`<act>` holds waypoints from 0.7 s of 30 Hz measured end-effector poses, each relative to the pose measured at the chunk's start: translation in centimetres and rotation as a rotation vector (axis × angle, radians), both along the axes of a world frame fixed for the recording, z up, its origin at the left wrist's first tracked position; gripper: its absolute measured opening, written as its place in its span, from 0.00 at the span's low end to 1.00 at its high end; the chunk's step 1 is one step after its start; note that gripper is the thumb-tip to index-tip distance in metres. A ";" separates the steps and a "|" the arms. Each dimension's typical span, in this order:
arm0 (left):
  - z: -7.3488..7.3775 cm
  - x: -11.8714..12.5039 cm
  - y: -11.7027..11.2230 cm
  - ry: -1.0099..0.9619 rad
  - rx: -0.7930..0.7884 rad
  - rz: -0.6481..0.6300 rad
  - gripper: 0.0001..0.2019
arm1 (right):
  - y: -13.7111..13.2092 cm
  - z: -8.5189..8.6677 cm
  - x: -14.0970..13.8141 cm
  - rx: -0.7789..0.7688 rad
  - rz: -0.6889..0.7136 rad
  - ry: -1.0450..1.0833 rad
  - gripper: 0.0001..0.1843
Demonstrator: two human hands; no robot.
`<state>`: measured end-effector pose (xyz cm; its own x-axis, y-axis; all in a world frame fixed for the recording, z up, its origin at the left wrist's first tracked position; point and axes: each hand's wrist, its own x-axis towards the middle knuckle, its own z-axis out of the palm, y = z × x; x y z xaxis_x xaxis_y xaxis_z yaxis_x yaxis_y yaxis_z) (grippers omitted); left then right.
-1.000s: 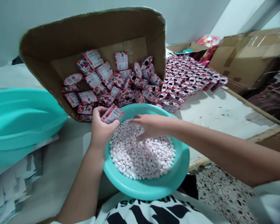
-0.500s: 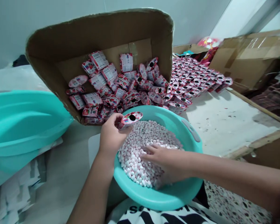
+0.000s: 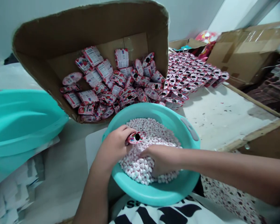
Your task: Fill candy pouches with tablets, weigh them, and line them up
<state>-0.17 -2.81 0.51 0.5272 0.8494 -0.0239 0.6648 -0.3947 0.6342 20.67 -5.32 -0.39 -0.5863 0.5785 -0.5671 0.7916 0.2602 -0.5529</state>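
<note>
A teal basin [image 3: 191, 174] on my lap holds a heap of small pink and white candies [image 3: 151, 130]. My left hand [image 3: 115, 146] grips a small red candy container [image 3: 135, 137] just above the candies, its round hole facing up. My right hand [image 3: 162, 160] rests in the candies beside the container, fingers curled into the heap as if scooping; what they hold is hidden.
A tipped cardboard box [image 3: 88, 28] behind the basin spills several red containers [image 3: 112, 84]. More containers [image 3: 191, 76] lie in rows on the white surface at right. A second teal tub [image 3: 21, 121] is at left, cardboard boxes [image 3: 245, 53] at far right.
My left hand turned the container hole-up and lowered it from the basin's rim to just over the candies. My right hand drew back toward me and curled into the heap.
</note>
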 end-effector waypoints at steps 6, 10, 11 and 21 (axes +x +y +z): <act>0.0 0.1 0.2 0.074 -0.008 0.019 0.13 | 2.9 3.8 0.5 0.042 -0.007 -0.038 0.29; 0.1 0.1 0.2 0.090 -0.017 -0.013 0.15 | 4.3 6.1 0.3 0.230 -0.038 0.015 0.22; 0.1 0.1 0.2 0.090 -0.018 -0.015 0.15 | 4.5 6.4 0.0 0.251 -0.042 0.011 0.20; 0.1 -0.1 0.1 0.107 0.022 -0.004 0.17 | 4.7 6.8 -2.2 0.410 -0.027 0.020 0.13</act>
<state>-0.22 -2.70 0.63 0.5263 0.8481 -0.0614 0.7266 -0.4110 0.5505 18.47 -0.65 6.38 -0.5766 0.7695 -0.2746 0.7910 0.4417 -0.4233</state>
